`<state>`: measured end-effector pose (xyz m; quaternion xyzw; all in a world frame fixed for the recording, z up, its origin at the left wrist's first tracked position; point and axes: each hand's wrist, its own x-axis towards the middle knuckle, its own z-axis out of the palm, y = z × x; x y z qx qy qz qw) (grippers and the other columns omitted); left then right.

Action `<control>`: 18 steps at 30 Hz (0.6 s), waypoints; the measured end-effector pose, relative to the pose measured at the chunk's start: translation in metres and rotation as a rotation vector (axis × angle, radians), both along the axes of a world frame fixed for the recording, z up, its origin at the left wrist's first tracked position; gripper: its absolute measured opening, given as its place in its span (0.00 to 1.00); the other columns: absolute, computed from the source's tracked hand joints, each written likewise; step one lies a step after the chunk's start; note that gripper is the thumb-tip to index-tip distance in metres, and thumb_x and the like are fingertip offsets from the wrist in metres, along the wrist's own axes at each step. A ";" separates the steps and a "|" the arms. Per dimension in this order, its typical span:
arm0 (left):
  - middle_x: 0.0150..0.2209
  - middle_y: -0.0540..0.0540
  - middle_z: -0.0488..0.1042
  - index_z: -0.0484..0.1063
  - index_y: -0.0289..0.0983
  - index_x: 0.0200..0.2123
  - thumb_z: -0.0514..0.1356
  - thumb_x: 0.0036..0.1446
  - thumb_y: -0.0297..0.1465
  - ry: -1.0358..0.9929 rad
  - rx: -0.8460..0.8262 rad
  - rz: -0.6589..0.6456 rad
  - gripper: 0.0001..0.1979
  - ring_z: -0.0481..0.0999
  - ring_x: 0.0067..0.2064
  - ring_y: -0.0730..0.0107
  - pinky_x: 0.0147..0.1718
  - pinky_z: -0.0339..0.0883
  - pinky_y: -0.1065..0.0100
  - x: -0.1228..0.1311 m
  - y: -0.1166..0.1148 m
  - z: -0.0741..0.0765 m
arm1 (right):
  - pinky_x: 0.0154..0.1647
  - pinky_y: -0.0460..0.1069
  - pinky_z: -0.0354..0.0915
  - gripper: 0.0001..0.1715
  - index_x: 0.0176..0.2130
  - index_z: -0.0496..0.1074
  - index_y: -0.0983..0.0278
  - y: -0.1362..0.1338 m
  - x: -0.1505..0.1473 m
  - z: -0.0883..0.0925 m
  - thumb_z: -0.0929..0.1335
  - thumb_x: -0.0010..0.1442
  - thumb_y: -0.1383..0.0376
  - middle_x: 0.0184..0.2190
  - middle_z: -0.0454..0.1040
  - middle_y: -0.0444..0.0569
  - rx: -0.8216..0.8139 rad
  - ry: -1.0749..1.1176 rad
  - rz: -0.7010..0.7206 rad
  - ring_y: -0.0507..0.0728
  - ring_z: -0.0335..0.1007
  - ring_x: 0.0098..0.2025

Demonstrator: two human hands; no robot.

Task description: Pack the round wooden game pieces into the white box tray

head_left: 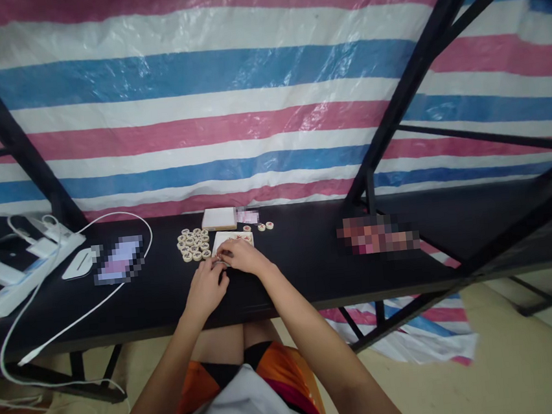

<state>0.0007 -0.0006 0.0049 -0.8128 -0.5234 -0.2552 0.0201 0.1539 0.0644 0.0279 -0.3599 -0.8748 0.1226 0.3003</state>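
Observation:
A small white box (pixel 246 234) stands on the black table, with round Chinese chess pieces (pixel 240 238) bearing red characters inside. My right hand (pixel 241 254) reaches over the box's near side, its fingers closed at the left corner on what looks like a Chinese chess piece, mostly covered. My left hand (pixel 209 286) is at the same corner, fingers curled and fingertips close to the right ones; what they pinch is hidden. Left of the box, dark-marked Chinese chess pieces (pixel 193 244) lie grouped in rows. A few loose red-marked pieces (pixel 269 226) lie behind it to the right.
Behind the box lies a white lid or second box (pixel 218 218). A phone (pixel 119 260), a white flat device (pixel 77 264), a power strip (pixel 28 273) and a white cable (pixel 73 329) occupy the left side. A blurred reddish object (pixel 376 234) sits right. Black metal posts (pixel 394 111) frame the table.

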 end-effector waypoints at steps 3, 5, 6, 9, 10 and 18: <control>0.46 0.41 0.69 0.72 0.37 0.40 0.53 0.58 0.27 -0.001 -0.003 -0.015 0.09 0.68 0.48 0.59 0.50 0.65 0.58 -0.001 0.001 -0.001 | 0.40 0.46 0.59 0.08 0.37 0.75 0.64 0.003 0.001 -0.002 0.66 0.59 0.69 0.34 0.76 0.48 -0.019 -0.008 -0.016 0.52 0.68 0.37; 0.46 0.41 0.69 0.72 0.37 0.40 0.54 0.58 0.28 0.003 -0.004 -0.019 0.10 0.68 0.48 0.59 0.50 0.65 0.58 -0.001 0.001 -0.001 | 0.40 0.46 0.59 0.08 0.36 0.76 0.64 0.004 0.002 -0.003 0.66 0.59 0.68 0.34 0.76 0.48 -0.021 -0.029 -0.017 0.52 0.68 0.37; 0.46 0.41 0.69 0.72 0.37 0.40 0.54 0.58 0.28 0.003 -0.005 -0.020 0.09 0.68 0.49 0.59 0.50 0.65 0.58 -0.001 0.001 -0.001 | 0.41 0.46 0.59 0.08 0.36 0.76 0.65 0.005 0.002 -0.003 0.66 0.59 0.67 0.34 0.76 0.48 -0.020 -0.038 -0.016 0.53 0.68 0.37; 0.45 0.42 0.69 0.72 0.37 0.40 0.54 0.58 0.28 0.000 -0.009 -0.022 0.09 0.68 0.49 0.60 0.50 0.64 0.58 -0.001 0.000 0.000 | 0.43 0.46 0.58 0.07 0.36 0.76 0.65 0.005 0.001 -0.002 0.67 0.59 0.67 0.33 0.76 0.49 -0.016 -0.061 -0.025 0.53 0.68 0.39; 0.46 0.41 0.69 0.72 0.37 0.40 0.54 0.58 0.28 -0.002 -0.013 -0.022 0.10 0.68 0.49 0.60 0.50 0.65 0.58 0.000 0.000 0.001 | 0.43 0.47 0.58 0.08 0.36 0.76 0.65 0.004 0.001 -0.002 0.66 0.59 0.67 0.33 0.76 0.49 -0.012 -0.072 -0.034 0.53 0.68 0.39; 0.50 0.40 0.68 0.72 0.38 0.42 0.54 0.58 0.28 0.023 -0.028 0.002 0.11 0.68 0.50 0.59 0.51 0.64 0.57 0.001 -0.001 0.002 | 0.46 0.48 0.58 0.14 0.40 0.75 0.64 0.000 0.001 0.000 0.62 0.60 0.72 0.37 0.76 0.49 0.006 -0.088 -0.035 0.54 0.68 0.42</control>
